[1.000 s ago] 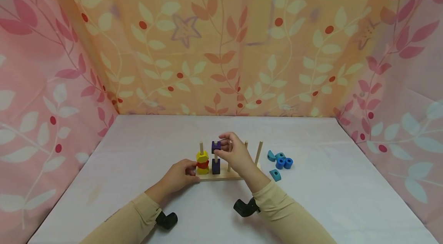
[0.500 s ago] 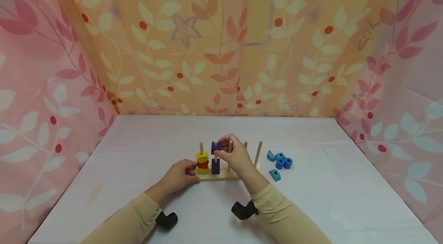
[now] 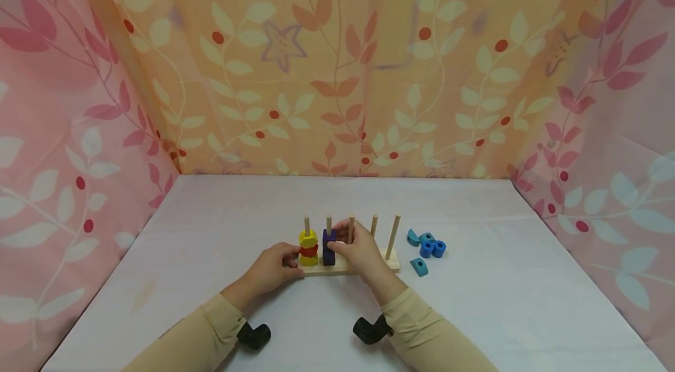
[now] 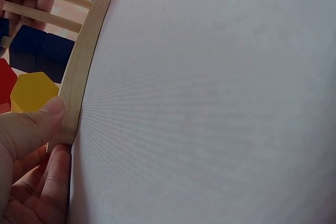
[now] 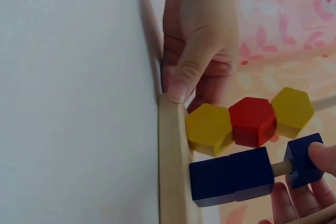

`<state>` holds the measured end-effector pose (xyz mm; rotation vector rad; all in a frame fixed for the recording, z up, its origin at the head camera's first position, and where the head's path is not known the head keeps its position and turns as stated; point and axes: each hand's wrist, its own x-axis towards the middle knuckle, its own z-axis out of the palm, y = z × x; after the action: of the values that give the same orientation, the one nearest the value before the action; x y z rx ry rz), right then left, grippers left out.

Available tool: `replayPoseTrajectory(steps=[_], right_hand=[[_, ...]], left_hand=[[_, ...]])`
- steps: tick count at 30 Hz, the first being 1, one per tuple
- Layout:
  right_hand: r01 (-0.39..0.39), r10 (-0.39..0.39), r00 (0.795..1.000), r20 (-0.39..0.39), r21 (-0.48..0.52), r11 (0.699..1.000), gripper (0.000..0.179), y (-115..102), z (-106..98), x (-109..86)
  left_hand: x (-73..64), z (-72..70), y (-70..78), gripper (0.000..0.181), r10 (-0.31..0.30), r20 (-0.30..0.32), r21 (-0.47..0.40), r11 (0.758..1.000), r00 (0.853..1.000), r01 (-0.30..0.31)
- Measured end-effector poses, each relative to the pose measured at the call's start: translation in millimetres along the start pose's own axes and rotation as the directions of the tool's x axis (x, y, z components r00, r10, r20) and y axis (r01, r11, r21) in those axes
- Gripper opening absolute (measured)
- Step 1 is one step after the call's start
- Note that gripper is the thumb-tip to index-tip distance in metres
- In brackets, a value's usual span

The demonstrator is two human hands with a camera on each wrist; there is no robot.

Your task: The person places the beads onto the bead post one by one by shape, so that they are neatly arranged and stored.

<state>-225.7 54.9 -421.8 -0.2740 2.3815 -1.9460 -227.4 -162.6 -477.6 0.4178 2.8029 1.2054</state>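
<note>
My left hand (image 3: 271, 269) grips the left end of a wooden peg board's base (image 3: 343, 268), thumb along its front edge. On the leftmost peg are a yellow hexagonal block (image 5: 210, 127), a red one (image 5: 253, 120) and another yellow one (image 5: 293, 109). My right hand (image 3: 364, 249) pinches a dark blue square block (image 5: 302, 161) threaded on the second peg. Below it sit two dark blue blocks (image 5: 231, 174), with a short length of peg showing between in the right wrist view. My right fingertips partly cover the held block.
Three bare pegs stand to the right, one a bare peg (image 3: 392, 237) at the far right end. Beyond it on the white table (image 3: 474, 313) lie teal half-round blocks (image 3: 419, 267) and blue round blocks (image 3: 427, 249). Patterned cloth walls (image 3: 337, 126) enclose the table.
My right hand has moved down, bringing the dark blue block lower along the second peg, whose tip now shows above it. The left hand stays in place on the base.
</note>
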Motion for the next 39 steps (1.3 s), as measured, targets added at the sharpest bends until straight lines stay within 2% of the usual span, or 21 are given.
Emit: replayPoseTrajectory(steps=[11, 18, 30, 39], right_hand=[[-0.014, 0.014, 1.0, -0.01, -0.052, 0.999, 0.03, 13, 4, -1.2], [-0.008, 0.007, 1.0, -0.009, -0.046, 0.999, 0.03, 18, 5, -1.5], [0.002, -0.003, 1.0, -0.003, -0.085, 0.996, 0.041, 15, -7, -13.1], [0.022, -0.022, 1.0, 0.013, -0.03, 0.999, 0.051, 5, -18, -27.9]], left_hand=[[-1.9, -2.0, 4.2, 0.05, -0.012, 0.012, 0.023, 1.0, 1.0, 0.012], [-2.0, -2.3, 5.3, 0.05, -0.021, 0.013, 0.019, 1.0, 1.0, 0.02], [-1.3, -1.3, 5.9, 0.052, -0.04, 0.018, 0.007, 0.999, 0.999, 0.04], [-0.9, -1.6, 4.8, 0.054, -0.057, 0.03, 0.019, 0.998, 0.998, 0.056]])
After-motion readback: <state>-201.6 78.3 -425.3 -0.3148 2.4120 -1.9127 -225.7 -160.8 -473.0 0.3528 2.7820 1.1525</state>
